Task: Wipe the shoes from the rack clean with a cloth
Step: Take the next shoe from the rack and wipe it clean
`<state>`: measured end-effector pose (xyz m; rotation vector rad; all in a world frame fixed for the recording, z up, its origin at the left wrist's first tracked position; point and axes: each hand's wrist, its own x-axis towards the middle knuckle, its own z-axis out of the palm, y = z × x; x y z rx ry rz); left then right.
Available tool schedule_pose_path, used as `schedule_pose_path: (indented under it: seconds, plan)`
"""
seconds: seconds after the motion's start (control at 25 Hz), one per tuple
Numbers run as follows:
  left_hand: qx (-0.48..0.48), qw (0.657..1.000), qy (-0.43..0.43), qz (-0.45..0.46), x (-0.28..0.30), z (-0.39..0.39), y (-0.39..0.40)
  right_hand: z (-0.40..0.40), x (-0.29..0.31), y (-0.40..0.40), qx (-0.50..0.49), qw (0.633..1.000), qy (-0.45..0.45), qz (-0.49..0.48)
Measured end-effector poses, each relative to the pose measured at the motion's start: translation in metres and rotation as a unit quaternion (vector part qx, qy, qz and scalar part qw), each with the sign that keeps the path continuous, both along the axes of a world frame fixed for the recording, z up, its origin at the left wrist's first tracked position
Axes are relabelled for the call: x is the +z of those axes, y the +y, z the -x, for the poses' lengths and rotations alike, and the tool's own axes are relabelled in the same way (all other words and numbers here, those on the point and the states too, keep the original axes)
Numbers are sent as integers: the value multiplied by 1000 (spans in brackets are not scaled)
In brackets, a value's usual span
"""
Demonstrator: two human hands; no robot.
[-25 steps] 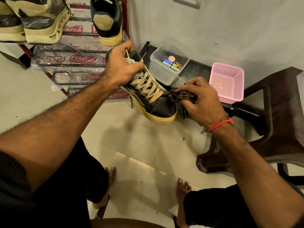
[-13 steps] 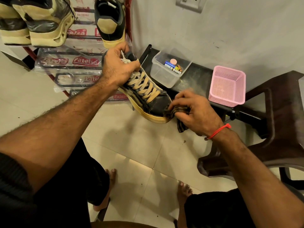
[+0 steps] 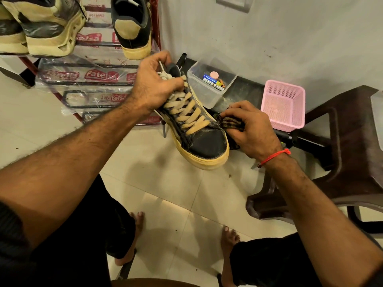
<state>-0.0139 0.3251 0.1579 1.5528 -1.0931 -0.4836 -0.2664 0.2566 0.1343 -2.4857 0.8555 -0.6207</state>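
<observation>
A black sneaker (image 3: 205, 142) with cream laces and a yellowed sole hangs in the air above the floor, toe pointing toward me. My left hand (image 3: 154, 88) grips it at the collar and upper laces. My right hand (image 3: 251, 129) holds a dark checked cloth (image 3: 229, 122) bunched in its fingers and presses it against the right side of the toe area. Most of the cloth is hidden under that hand. The matching black shoe (image 3: 132, 25) stands on the red shoe rack (image 3: 156, 27) at the top, beside a chunky cream and dark sneaker (image 3: 49, 27).
A clear plastic box (image 3: 205, 88) with batteries and a pink mesh basket (image 3: 283, 104) sit on a low dark stand by the wall. A brown plastic chair (image 3: 339, 158) stands at right. Plastic bags line the lower rack shelves. My bare feet rest on the tiled floor (image 3: 165, 193).
My right hand with the cloth slid from the shoe's toe tip up along its right side. My left hand kept its grip at the collar, and the shoe barely moved.
</observation>
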Motion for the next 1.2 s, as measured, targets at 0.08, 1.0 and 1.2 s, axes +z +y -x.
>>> schedule_pose_path:
  seconds: [0.08, 1.0, 1.2]
  plan:
    - [29, 1000, -1, -11, 0, -8, 1, -1, 3, 3, 2, 1000, -9, 5]
    - [42, 996, -23, -69, -5, -16, 2, 3, 25, 19, 245, 956, -34, 156]
    - [88, 993, -26, -74, -6, -23, 1, -1, 20, 30, 218, 970, -101, -27]
